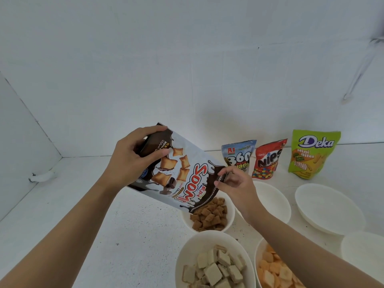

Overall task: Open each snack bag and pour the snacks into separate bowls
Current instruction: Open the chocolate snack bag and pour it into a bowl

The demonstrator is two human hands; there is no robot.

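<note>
Cardboard Soom box (187, 175), clamped by left hand (133, 161) and right hand (234, 186): keep its mouth over the cereal bowl (232, 213).

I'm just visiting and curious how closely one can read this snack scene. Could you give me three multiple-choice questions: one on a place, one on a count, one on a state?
1. Where is the box?
A. Above the brown-snack bowl
B. Flat on the counter
C. Inside a cupboard

2. How many bags stand at the back?
A. One
B. Three
C. Five

3. What is the left hand doing?
A. Resting open
B. Gripping the box
C. Holding a spoon

Answers:
1 A: the box tilts over that bowl.
2 B: blue bag, red bag, green bag.
3 B: its fingers curl round the box's upper end.
</note>
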